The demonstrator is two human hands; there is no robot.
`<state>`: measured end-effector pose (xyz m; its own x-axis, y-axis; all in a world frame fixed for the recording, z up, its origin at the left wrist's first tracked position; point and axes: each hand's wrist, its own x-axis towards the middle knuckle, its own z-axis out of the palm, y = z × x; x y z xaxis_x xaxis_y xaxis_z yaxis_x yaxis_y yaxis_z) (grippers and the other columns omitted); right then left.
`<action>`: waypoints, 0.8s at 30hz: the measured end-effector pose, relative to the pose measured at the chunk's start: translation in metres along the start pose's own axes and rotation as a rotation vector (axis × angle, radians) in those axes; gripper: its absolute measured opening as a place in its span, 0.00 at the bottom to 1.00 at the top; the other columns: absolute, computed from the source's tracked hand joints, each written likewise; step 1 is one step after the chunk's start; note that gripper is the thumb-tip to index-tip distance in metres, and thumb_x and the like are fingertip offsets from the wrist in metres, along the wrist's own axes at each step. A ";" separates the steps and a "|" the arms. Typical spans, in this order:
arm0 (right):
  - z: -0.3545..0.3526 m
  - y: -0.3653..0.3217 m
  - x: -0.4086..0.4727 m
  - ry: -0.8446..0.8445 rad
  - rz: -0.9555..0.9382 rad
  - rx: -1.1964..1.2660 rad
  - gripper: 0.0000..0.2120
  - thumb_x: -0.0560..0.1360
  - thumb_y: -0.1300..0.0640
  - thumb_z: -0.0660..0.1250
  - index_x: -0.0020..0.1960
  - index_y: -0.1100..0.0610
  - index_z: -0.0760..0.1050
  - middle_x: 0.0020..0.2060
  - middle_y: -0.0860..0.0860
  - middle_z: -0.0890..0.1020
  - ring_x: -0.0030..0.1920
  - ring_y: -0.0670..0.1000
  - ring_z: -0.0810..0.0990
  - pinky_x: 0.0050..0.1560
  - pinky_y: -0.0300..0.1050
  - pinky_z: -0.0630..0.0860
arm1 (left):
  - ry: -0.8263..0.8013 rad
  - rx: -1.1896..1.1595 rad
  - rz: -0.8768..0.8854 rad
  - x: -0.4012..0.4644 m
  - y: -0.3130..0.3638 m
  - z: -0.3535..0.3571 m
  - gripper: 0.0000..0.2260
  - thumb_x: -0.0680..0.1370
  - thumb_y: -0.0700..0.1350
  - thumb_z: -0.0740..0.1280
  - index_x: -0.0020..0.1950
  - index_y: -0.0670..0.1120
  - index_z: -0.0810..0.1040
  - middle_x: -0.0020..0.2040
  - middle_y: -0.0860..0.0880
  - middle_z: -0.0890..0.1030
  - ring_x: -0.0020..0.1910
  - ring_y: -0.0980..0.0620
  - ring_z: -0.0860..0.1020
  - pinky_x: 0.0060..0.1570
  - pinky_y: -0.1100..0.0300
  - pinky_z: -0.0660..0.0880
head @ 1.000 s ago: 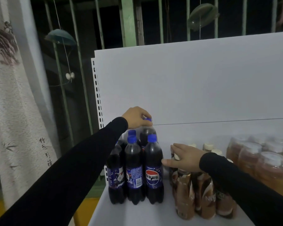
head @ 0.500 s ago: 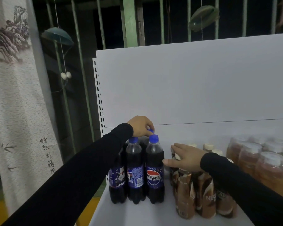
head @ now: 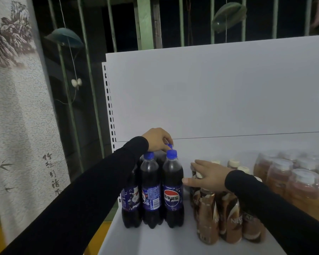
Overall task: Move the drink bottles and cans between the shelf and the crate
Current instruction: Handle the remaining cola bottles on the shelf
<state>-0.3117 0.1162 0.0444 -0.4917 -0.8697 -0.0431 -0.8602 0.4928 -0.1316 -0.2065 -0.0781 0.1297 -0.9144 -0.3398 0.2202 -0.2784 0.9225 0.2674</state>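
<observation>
Change: a second earlier the left hand (head: 157, 139) held a rear cola bottle raised above the cluster; in the present frame that bottle stood down among the others and the hand was lower. The right hand (head: 209, 176) lay much as before.
Shelf board: the smooth white metal shelf board (head: 155, 240) showed a bare strip at its near edge, in front of all the bottles.
Coffee bottles: the brown glossy shrink-wrapped coffee bottles with cream caps (head: 208, 216) stood nearest, in a tight group right of centre.
Right hand: it rested on the coffee bottles' tops, fingers straight and spread, gripping nothing, thumb pointing at the cola.
Cola bottles: the dark plastic cola bottles with blue caps and blue labels (head: 171, 188) stood upright, touching, at the shelf's left edge, a narrow gap apart from the coffee group.
Left hand: its fingers curled down round the blue cap (head: 168, 145) of the rear bottle, pinching it.
Tea bottles: the amber clear-plastic tea bottles with pale lids (head: 300, 192) were at far right, blurred.
Back panel: the flat white back panel (head: 219, 92) rose behind, with open air above the bottles; a slotted white upright (head: 109, 100) marked its left edge.
Beyond: a pale textured hanging scroll with ink painting (head: 17, 107) hung at left, and green metal bars (head: 142, 21) stood behind.
</observation>
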 end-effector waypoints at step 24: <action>0.000 0.000 0.003 0.005 0.021 0.015 0.55 0.63 0.18 0.48 0.81 0.49 0.49 0.81 0.49 0.50 0.80 0.51 0.51 0.77 0.49 0.50 | -0.001 0.079 0.140 -0.046 0.011 -0.004 0.20 0.75 0.55 0.74 0.64 0.48 0.82 0.42 0.59 0.77 0.42 0.61 0.75 0.41 0.69 0.68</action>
<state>-0.3126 0.1136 0.0438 -0.5101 -0.8591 -0.0414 -0.8477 0.5103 -0.1451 -0.1660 -0.0526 0.1264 -0.9462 -0.2066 0.2490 -0.1704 0.9724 0.1591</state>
